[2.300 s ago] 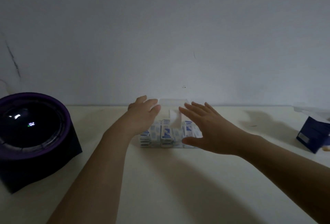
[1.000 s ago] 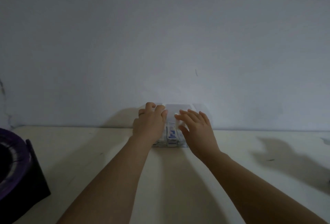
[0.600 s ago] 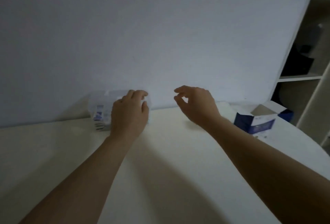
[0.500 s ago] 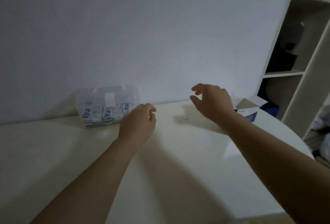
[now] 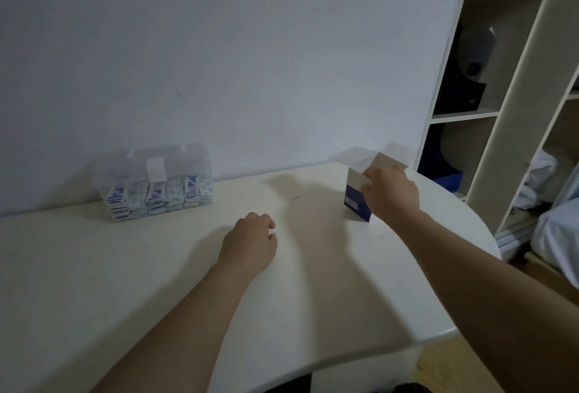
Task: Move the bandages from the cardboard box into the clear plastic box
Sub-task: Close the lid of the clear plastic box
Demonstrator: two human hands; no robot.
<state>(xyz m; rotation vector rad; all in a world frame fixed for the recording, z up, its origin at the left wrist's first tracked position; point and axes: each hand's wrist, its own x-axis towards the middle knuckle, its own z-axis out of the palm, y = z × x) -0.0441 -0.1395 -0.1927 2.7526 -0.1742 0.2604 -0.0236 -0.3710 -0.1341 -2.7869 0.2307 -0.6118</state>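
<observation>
The clear plastic box (image 5: 175, 157) stands by the wall at the back left, its lid down, with rows of blue-and-white bandages (image 5: 153, 195) showing through its wall. The blue cardboard box (image 5: 355, 201) stands at the back right with its top flaps open. My right hand (image 5: 390, 193) is at that box, thumb on its near wall and fingers curled over its top edge; what is inside is hidden. My left hand (image 5: 250, 240) rests on the table between the two boxes, fingers loosely curled and holding nothing.
The white table (image 5: 156, 283) curves away at its right and front edges. An open shelf unit (image 5: 488, 113) with dark items stands to the right, with bedding (image 5: 557, 236) lower right. The wall is right behind both boxes.
Both hands have left the clear plastic box. My right hand has gone right to the cardboard box and taken hold of its top edge. My left hand has dropped onto the table.
</observation>
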